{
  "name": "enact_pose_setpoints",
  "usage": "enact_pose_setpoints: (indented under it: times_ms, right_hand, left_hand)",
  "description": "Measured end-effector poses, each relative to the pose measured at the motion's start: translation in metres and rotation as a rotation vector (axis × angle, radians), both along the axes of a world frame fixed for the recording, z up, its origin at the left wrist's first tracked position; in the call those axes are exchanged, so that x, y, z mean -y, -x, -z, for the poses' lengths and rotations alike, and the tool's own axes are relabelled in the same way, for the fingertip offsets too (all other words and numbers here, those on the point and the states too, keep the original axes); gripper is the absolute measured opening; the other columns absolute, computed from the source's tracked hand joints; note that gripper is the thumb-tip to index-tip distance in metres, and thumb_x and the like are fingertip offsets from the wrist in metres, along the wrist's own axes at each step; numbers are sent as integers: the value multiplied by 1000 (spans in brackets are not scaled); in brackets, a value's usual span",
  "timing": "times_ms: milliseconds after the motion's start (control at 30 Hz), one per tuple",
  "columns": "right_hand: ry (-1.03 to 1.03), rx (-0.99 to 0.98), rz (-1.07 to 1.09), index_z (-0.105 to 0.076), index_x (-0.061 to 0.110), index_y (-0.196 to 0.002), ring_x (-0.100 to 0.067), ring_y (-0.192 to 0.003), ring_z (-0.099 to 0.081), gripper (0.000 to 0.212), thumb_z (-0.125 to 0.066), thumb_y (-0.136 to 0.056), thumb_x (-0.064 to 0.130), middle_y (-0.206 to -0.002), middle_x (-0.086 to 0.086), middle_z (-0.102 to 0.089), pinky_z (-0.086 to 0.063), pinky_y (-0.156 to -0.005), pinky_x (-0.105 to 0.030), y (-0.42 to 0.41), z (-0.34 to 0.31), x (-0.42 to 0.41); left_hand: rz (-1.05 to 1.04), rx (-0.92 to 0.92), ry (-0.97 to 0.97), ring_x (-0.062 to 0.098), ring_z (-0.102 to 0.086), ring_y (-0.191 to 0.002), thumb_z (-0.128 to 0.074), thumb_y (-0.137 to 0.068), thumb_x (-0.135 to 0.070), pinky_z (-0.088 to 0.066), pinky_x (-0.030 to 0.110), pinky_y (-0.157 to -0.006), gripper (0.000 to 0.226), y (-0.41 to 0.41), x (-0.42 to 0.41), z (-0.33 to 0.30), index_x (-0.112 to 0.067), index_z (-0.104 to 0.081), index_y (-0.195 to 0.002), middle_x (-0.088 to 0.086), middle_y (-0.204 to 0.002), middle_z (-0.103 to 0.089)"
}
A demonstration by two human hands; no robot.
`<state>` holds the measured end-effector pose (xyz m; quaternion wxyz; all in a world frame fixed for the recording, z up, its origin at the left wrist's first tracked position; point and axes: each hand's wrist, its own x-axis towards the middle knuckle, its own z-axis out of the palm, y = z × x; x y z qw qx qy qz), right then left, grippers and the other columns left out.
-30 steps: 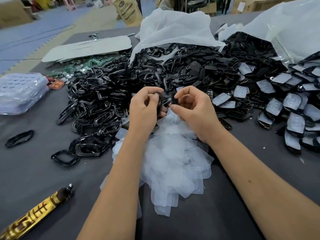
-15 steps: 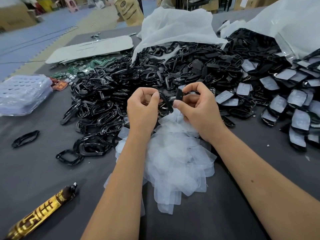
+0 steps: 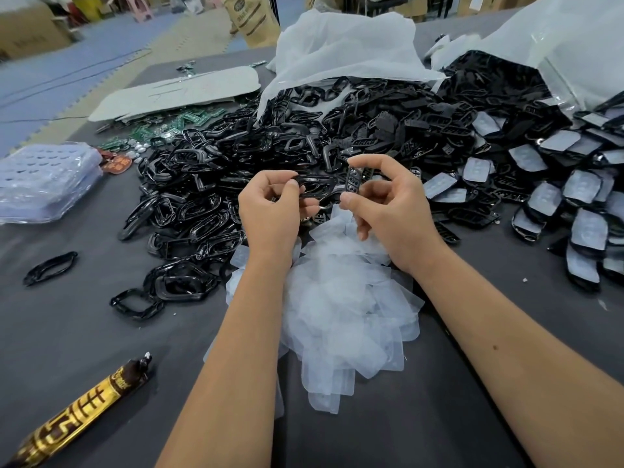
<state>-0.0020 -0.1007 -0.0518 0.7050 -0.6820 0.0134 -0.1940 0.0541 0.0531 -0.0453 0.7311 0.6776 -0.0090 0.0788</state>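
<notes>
My left hand (image 3: 270,211) pinches a glossy black plastic frame (image 3: 317,187) between thumb and fingers, held just above the table. My right hand (image 3: 391,204) pinches a small black perforated insert (image 3: 354,179) upright, right beside the frame's right end. Both hands hover over a heap of clear film pieces (image 3: 341,305) on the dark grey table (image 3: 101,332). Behind them spreads a big pile of black frames (image 3: 209,184), and further right a pile of black inserts (image 3: 422,130).
Black parts covered with pale film (image 3: 580,204) lie at the right. White bags (image 3: 341,45) sit at the back. Green circuit boards (image 3: 169,125), a clear bagged tray (image 3: 44,180), a lone black ring (image 3: 50,268) and a gold tube (image 3: 77,417) lie on the left.
My hands have drawn slightly apart and lifted. The frame in my left hand and the insert in my right hand now show clearly between the fingers.
</notes>
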Motion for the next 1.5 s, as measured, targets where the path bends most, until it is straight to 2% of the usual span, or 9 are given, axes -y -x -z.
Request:
enact_pose_setpoints:
  times_ms: [200, 400, 467, 600, 700, 867, 1100, 1433, 1500]
  right_hand:
    - [-62, 10, 0, -67, 7, -119, -20, -55, -60, 25, -61, -98, -6, -77, -17, -69, -53, -49, -29, -1, 0, -1]
    - [-219, 37, 67, -55, 3, -100, -39, -73, -77, 4, -56, -103, 0, -100, -32, -66, -60, -55, -34, -1, -1, 1]
    - [-266, 16, 88, -55, 1, -99, -40, -78, -78, 5, -57, -104, 2, -98, -27, -66, -61, -55, -35, -1, -1, 2]
    - [-350, -24, 97, -64, 5, -87, -29, -91, -74, 12, -65, -100, 3, -99, -14, -69, -63, -60, -38, -3, -2, 4]
    - [-294, -32, 123, -69, 11, -82, -17, -77, -64, 16, -71, -96, 5, -83, -3, -65, -58, -56, -29, -3, -2, 4]
    - [-279, -20, 112, -69, 9, -83, -16, -64, -60, 13, -74, -93, 4, -80, -10, -66, -48, -46, -25, -2, -2, 5]
    - [-198, 12, 110, -76, 4, -91, -23, -74, -77, 7, -76, -90, -3, -79, -7, -75, -60, -62, -27, 0, -1, 1]
    - [82, -24, 218, -75, 12, -83, -22, -60, -73, 12, -79, -86, 1, -71, -6, -74, -59, -52, -30, -3, 6, -4]
    - [94, -26, 236, -75, 11, -83, -21, -58, -73, 11, -79, -87, 2, -69, -6, -73, -60, -52, -31, -4, 6, -5]
  left_hand:
    - [23, -34, 28, 27, -77, -68, -63, -94, 2, -65, 36, -71, 6, -2, 0, 0, -4, -66, -94, 18, -89, -70]
    - [97, -40, 62, 31, -77, -68, -64, -88, 3, -61, 29, -63, 11, -3, 1, 2, -8, -65, -87, 7, -75, -68]
    - [131, -19, 58, 30, -77, -67, -62, -88, 4, -61, 29, -63, 13, -4, 1, 3, -8, -66, -90, -2, -65, -65]
    - [167, 0, 21, 29, -77, -66, -59, -89, 9, -61, 28, -64, 24, -2, 2, 2, -10, -74, -95, 0, -67, -70]
    - [189, -6, 12, 29, -77, -68, -59, -91, 9, -61, 27, -64, 24, 0, 2, 1, -8, -75, -95, 1, -71, -73]
    - [240, -5, -16, 26, -76, -66, -60, -92, 9, -60, 26, -62, 24, 3, 2, -1, -9, -76, -96, 2, -75, -75]
    - [264, -17, -4, 29, -77, -69, -62, -93, 7, -61, 26, -65, 23, 4, 2, -1, -10, -77, -96, 5, -78, -77]
    - [298, -21, 13, 29, -77, -73, -50, -95, 12, -63, 32, -74, 32, 1, 2, 2, -6, -77, -99, 21, -92, -75]
    - [315, -25, 4, 26, -76, -72, -48, -95, 12, -63, 31, -73, 34, 1, 2, 3, -6, -77, -99, 12, -86, -77]
